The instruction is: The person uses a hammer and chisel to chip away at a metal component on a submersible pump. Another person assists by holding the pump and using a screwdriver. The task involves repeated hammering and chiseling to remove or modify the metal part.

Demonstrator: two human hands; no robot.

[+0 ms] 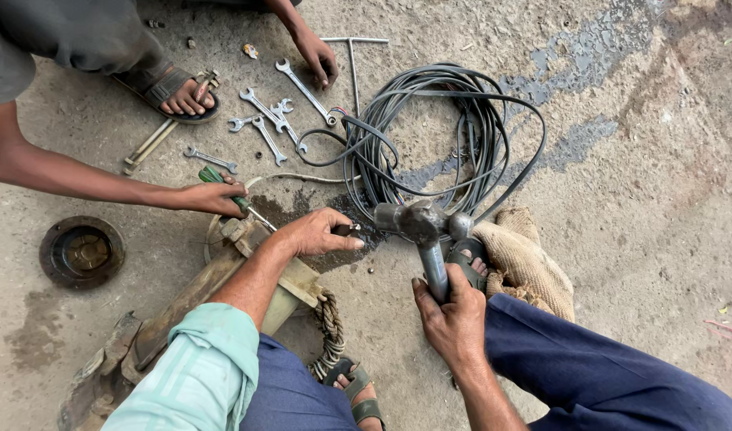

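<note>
Right hand (pixel 454 315): we are gripping the hammer (pixel 423 227) by its handle, head up by the cable (pixel 430 136).
Left hand (pixel 318 233): we are pinching a small dark part (pixel 346 230) above the pump (pixel 222 279).
Helper's hand (pixel 214 197): it is holding a green tool (pixel 218 182).

1. No packages, labels, signs or screens show anywhere in this view.
</note>
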